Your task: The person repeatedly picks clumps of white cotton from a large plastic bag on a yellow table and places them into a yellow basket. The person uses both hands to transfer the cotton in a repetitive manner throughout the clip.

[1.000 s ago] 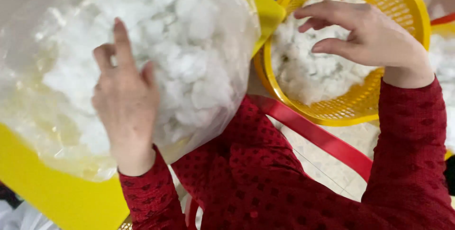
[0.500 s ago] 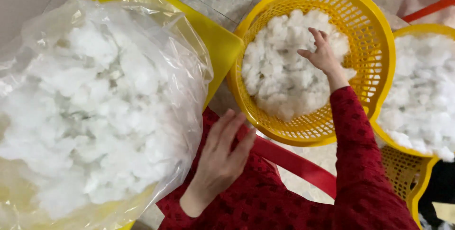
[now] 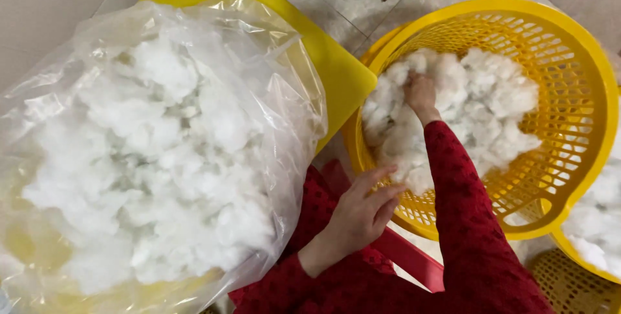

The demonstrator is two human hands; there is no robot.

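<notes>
Two hands working: right hand (image 3: 420, 92) fingers buried, clamped in basket (image 3: 585, 62) stuffing (image 3: 491, 94); left hand (image 3: 359, 214) fingers apart at basket's near rim.

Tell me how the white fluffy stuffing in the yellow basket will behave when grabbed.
The white stuffing looks loose and airy, so probably very light and squashy. Its ragged clumps suggest tufts will tear off and cling, not lift whole. The right hand already sinks into it, so it likely gives no firm hold; the yellow basket seems to contain it.
</notes>
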